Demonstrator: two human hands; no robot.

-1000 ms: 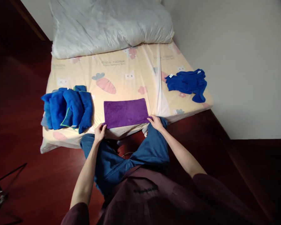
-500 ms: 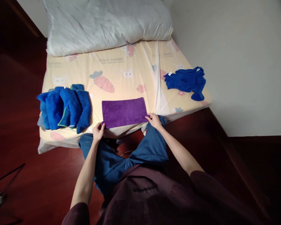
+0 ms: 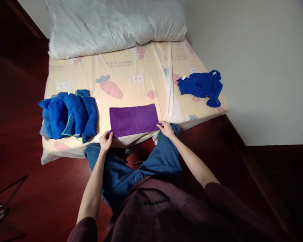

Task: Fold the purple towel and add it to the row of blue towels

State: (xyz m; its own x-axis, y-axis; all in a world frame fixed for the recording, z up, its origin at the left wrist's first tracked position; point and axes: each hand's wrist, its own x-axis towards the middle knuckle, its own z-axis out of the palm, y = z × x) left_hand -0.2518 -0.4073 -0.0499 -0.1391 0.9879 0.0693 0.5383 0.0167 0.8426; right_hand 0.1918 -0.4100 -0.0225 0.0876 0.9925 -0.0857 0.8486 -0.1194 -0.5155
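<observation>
A purple towel [image 3: 134, 120] lies flat as a rectangle at the front edge of the bed. My left hand [image 3: 106, 140] pinches its near left corner between thumb and fingers. At the near right corner, my right hand [image 3: 166, 129] has the same cloth in a pinch. To the left sits a loose pile of blue towels [image 3: 70, 116], some with green edging. A crumpled dark blue cloth [image 3: 200, 85] with white tags rests on the right side of the bed.
The bed [image 3: 131, 89] has a yellow sheet printed with carrots and rabbits. Across its far end lies a thick pale quilt [image 3: 116, 27]. A wall [image 3: 255, 74] stands to the right. On the dark red floor at lower left are thin metal stand legs [image 3: 2, 211].
Almost nothing differs. The view has shifted very slightly, while both hands keep their pinch on the purple towel's near corners.
</observation>
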